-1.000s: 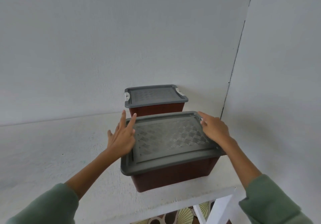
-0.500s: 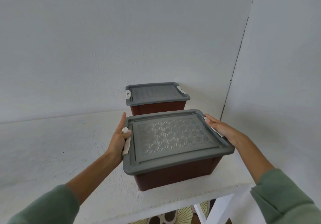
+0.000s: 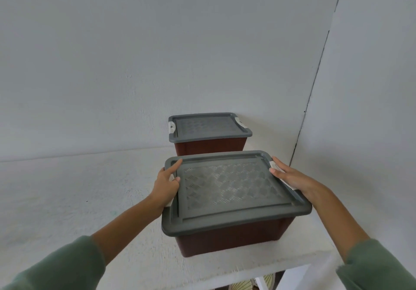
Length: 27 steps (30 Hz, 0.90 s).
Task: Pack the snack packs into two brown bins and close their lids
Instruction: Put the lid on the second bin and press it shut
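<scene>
A second ago both palms lay flat on the near lid [image 3: 229,188]. They have since slid out to its short ends, so I judge the lid seated and the latching under way. My left grip [image 3: 166,184] is clenched on the left latch [image 3: 171,178]: the thumb bears on the lid's top, the forefinger lies straight along the rim, and the other fingers are hidden down the side. My right grip [image 3: 290,177] is released, its fingers laid flat across the right latch [image 3: 274,165] and pressing it onto the lid's edge. I cannot tell whether either latch has clicked home.

The near bin [image 3: 231,240] stands upright by the front right corner of the desk [image 3: 67,199], just back from the front edge. Its long axis runs roughly along that edge, turned a little so the right end sits further back, with a latch at each short end. The far bin [image 3: 211,146] stands just behind it against the back edge, turned the same way. The far lid [image 3: 207,125] is on, with both white latches folded over it. No snack packs are in sight, so I take the packing as finished. By my reckoning, only securing these two latches is left.
</scene>
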{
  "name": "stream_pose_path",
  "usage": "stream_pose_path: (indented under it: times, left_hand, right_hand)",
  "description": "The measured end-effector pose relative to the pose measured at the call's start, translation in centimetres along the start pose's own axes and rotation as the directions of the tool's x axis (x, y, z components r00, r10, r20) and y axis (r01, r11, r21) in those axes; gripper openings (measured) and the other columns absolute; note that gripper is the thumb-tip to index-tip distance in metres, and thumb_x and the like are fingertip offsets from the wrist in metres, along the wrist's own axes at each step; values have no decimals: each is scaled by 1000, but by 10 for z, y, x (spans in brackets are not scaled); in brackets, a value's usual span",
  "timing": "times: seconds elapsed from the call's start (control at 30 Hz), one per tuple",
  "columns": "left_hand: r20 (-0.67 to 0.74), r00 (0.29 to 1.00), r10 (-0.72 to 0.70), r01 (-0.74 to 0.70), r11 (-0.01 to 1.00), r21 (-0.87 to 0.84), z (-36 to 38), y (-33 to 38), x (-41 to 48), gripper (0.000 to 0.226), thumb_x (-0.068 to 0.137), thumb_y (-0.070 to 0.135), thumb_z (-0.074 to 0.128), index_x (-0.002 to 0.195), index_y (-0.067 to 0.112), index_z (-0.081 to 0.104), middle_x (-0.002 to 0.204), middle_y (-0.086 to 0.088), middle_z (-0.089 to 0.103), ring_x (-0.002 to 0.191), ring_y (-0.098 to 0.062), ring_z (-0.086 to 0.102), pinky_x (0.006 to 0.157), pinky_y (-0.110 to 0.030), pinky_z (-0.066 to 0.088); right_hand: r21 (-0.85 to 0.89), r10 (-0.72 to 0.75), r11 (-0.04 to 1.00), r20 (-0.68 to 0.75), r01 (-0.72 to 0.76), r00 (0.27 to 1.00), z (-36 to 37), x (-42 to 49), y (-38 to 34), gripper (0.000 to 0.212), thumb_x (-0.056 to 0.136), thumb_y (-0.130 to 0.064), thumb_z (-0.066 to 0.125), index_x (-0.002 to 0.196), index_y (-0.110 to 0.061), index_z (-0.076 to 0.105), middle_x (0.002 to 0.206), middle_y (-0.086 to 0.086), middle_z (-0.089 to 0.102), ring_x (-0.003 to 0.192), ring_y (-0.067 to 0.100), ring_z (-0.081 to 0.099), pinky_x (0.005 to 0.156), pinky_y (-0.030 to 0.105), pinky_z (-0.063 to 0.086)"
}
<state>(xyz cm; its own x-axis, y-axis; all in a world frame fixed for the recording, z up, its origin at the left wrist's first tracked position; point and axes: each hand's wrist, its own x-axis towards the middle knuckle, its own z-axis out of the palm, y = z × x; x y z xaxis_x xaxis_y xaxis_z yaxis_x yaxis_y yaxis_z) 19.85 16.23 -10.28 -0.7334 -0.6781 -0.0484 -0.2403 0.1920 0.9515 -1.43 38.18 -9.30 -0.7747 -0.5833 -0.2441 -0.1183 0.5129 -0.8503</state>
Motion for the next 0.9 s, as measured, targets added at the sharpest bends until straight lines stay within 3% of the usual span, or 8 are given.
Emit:
stream_pose_path:
  times: [0.13,0.3,0.6,0.9]
  left_hand:
    - [-27,999,44,-43,998,41,-15,-6,0,45,97,2,36,127,31,53,144,-5,34,132,-25,35,111,-45,34]
    - [-26,995,100,-96,986,136,-51,-22,-3,49,96,-1,34,121,36,54,140,-7,36,130,-26,36,110,-45,34]
    - [-39,996,74,-56,940,337,-141,-52,-3,58,90,-12,24,136,19,44,137,-15,28,131,-29,29,117,-38,18]
    - [-30,998,63,-41,880,473,-236,-74,1,58,91,-11,25,136,20,43,139,-17,28,132,-33,27,116,-41,17]
  right_hand:
    - [20,-1,1000,-1,1,1000,15,-11,-4,58,95,-38,41,146,-38,13,157,3,13,143,28,17,115,44,16]
    - [85,-20,996,14,19,1000,46,-21,-17,61,94,-36,45,146,-39,13,157,-1,13,143,25,16,115,43,16]
    - [116,-38,993,82,28,996,132,-26,-65,60,95,-34,45,146,-40,13,157,-4,12,144,23,16,114,40,19]
    - [179,-61,983,98,43,993,221,-35,-109,63,95,-31,46,147,-37,11,157,-1,13,144,21,17,114,39,19]
